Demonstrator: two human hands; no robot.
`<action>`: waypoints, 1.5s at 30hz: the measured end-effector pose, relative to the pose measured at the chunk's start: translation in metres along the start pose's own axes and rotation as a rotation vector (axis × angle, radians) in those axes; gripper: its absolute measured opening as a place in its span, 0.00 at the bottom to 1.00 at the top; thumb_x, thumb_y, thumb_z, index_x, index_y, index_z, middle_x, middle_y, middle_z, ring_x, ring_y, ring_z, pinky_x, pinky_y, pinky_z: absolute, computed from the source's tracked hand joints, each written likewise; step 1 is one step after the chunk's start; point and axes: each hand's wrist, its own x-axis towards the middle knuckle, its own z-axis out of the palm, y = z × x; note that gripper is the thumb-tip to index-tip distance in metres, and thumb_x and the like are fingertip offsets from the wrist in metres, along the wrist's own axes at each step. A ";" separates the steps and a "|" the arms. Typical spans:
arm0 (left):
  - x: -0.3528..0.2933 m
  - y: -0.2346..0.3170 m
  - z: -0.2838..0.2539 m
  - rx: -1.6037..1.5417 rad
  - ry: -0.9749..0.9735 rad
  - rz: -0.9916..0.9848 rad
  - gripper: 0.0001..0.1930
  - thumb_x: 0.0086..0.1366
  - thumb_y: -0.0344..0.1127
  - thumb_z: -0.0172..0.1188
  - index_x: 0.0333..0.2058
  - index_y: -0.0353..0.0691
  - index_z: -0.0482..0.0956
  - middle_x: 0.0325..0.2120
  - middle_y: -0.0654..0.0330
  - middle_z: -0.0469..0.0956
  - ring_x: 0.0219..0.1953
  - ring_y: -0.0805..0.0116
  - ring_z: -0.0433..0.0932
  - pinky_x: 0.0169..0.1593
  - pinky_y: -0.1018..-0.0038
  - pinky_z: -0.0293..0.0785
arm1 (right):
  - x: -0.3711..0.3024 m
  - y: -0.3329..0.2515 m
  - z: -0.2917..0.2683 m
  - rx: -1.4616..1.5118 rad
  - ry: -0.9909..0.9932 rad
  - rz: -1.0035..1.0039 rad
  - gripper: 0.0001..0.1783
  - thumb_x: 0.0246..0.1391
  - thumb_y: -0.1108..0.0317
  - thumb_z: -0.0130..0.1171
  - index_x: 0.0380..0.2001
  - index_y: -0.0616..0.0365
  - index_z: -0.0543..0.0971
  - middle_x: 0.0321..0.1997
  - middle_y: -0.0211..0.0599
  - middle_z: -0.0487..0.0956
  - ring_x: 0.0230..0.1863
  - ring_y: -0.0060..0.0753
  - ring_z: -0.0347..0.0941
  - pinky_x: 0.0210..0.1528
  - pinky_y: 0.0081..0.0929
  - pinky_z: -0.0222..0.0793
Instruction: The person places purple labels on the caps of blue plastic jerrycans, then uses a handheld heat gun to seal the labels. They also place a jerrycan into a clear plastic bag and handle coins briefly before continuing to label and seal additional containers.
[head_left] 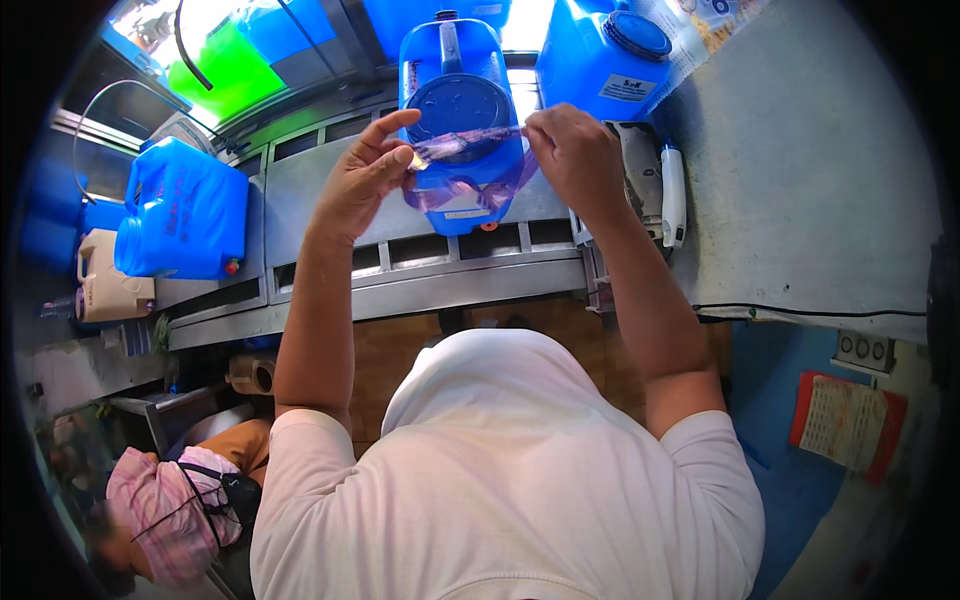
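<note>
A thin, see-through plastic film [468, 146] with purple print stretches between my two hands, creased and shiny. My right hand [582, 160] pinches its right end between thumb and fingers. At the other end, the film's edge meets the thumb of my left hand [362, 182], whose forefinger is raised apart; the rest of that grip is partly hidden. Under the film stands a blue water jug [465, 205] with a top handle and a wide round blue lid [460, 105]. The film hangs across the lid's near side; whether it touches the jug I cannot tell.
A second blue jug [200, 210] lies left on the metal counter [420, 285], near a beige jug [112, 275]. Another blue jug [605, 65] stands back right. A white-handled tool [673, 195] lies beside the grey surface [800, 190]. A seated person [190, 500] is at lower left.
</note>
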 end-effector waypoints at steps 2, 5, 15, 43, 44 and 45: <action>0.016 -0.002 -0.012 0.252 0.000 0.106 0.28 0.59 0.42 0.73 0.56 0.40 0.75 0.33 0.62 0.81 0.35 0.76 0.79 0.41 0.77 0.76 | 0.020 0.006 0.005 -0.176 0.039 -0.115 0.05 0.54 0.65 0.65 0.32 0.54 0.83 0.30 0.35 0.83 0.32 0.37 0.81 0.36 0.36 0.74; 0.049 -0.005 -0.022 0.657 0.313 0.198 0.27 0.57 0.48 0.74 0.51 0.40 0.80 0.33 0.59 0.82 0.33 0.73 0.80 0.37 0.76 0.77 | 0.043 0.010 0.017 -0.313 0.035 -0.151 0.06 0.54 0.64 0.65 0.31 0.53 0.83 0.30 0.35 0.83 0.34 0.36 0.82 0.36 0.36 0.73; 0.086 0.005 -0.038 1.050 0.273 -0.003 0.31 0.63 0.68 0.57 0.39 0.44 0.88 0.27 0.59 0.84 0.32 0.67 0.83 0.39 0.68 0.77 | 0.079 0.042 0.051 -0.047 -0.299 0.235 0.12 0.58 0.57 0.62 0.36 0.53 0.84 0.35 0.40 0.85 0.39 0.38 0.83 0.46 0.37 0.78; 0.116 0.011 0.041 1.667 -0.151 0.238 0.31 0.64 0.64 0.56 0.60 0.54 0.73 0.57 0.51 0.74 0.61 0.50 0.70 0.64 0.55 0.66 | -0.262 0.084 0.030 0.676 -0.292 0.898 0.15 0.58 0.59 0.62 0.42 0.58 0.82 0.37 0.38 0.84 0.38 0.31 0.80 0.45 0.27 0.74; 0.118 0.010 0.040 1.667 -0.147 0.250 0.32 0.64 0.65 0.55 0.60 0.55 0.73 0.58 0.51 0.73 0.62 0.50 0.69 0.65 0.55 0.65 | -0.276 0.087 0.030 0.681 -0.319 0.895 0.15 0.58 0.59 0.62 0.42 0.59 0.82 0.36 0.37 0.84 0.38 0.30 0.80 0.44 0.27 0.74; 0.120 0.009 0.038 1.665 -0.146 0.264 0.32 0.64 0.65 0.55 0.61 0.55 0.73 0.58 0.51 0.73 0.63 0.49 0.68 0.65 0.54 0.64 | -0.290 0.091 0.028 0.670 -0.350 0.929 0.14 0.58 0.60 0.61 0.41 0.59 0.82 0.36 0.36 0.84 0.38 0.29 0.80 0.44 0.27 0.74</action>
